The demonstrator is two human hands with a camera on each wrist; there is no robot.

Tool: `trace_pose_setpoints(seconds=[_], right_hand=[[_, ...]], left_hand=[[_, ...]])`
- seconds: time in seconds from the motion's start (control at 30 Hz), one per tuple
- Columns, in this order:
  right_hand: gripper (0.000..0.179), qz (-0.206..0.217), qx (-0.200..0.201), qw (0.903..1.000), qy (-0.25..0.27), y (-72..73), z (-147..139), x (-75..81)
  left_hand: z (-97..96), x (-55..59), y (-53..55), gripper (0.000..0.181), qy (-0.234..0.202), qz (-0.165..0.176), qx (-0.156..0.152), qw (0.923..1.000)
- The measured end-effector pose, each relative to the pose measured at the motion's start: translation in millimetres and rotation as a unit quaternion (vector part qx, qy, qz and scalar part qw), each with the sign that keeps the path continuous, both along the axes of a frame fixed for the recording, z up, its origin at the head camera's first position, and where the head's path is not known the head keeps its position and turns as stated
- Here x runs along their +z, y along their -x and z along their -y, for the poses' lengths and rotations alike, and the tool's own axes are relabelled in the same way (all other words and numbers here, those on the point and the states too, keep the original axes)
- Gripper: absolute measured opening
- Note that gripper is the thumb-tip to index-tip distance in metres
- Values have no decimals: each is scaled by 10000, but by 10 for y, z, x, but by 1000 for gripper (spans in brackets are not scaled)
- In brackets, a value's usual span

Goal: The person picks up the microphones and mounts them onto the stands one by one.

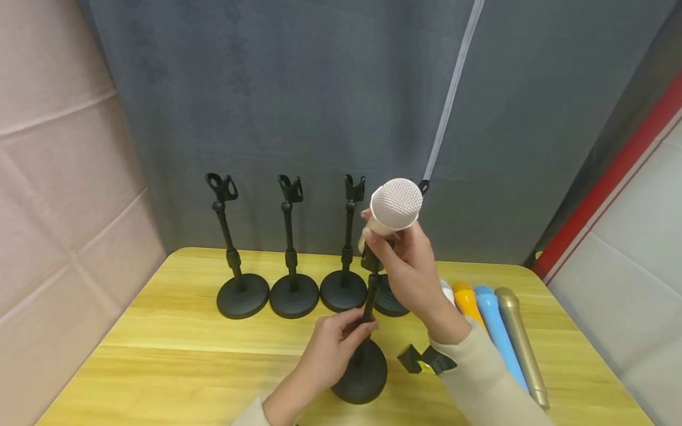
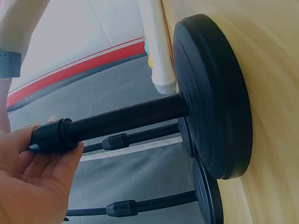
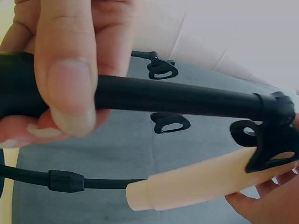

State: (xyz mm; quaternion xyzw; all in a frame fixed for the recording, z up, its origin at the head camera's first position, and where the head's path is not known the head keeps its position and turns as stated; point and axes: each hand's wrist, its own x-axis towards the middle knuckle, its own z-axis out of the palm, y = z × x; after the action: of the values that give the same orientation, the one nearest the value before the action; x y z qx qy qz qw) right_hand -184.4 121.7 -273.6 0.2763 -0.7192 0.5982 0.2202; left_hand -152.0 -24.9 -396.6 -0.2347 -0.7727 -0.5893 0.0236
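Near the front of the table stands a black desktop microphone stand (image 1: 362, 377) with a round base, its pole leaning slightly. My left hand (image 1: 331, 348) grips the pole around its collar, thumb across the front in the right wrist view. At the top, my right hand (image 1: 412, 269) holds a cream microphone (image 1: 396, 204), its mesh head facing the head camera. In the right wrist view the microphone's plain body (image 3: 187, 186) lies along the stand's black clip (image 3: 273, 144); whether it is seated inside cannot be told. The right fingers (image 3: 282, 184) are partly cut off there.
Several empty black stands (image 1: 293, 296) line the table's back edge, one partly behind my right hand. At the right lie white, orange (image 1: 466, 303), blue (image 1: 501, 334) and gold (image 1: 522, 343) microphones, beside my right forearm. A grey curtain (image 1: 266, 106) hangs behind the table.
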Motion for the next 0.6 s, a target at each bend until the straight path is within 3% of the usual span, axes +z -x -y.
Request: trace_pose_setpoints(seconds=[0.3,0.6], right_hand=[[66,-212,-688,9959,-542,33,52,-59],[53,-161,-961,9946,-360,52,76,-77]], left_hand=[[16,-7,4,25,75,-27,-47,10000],[5,3,1,27,160,-112,88,9998]])
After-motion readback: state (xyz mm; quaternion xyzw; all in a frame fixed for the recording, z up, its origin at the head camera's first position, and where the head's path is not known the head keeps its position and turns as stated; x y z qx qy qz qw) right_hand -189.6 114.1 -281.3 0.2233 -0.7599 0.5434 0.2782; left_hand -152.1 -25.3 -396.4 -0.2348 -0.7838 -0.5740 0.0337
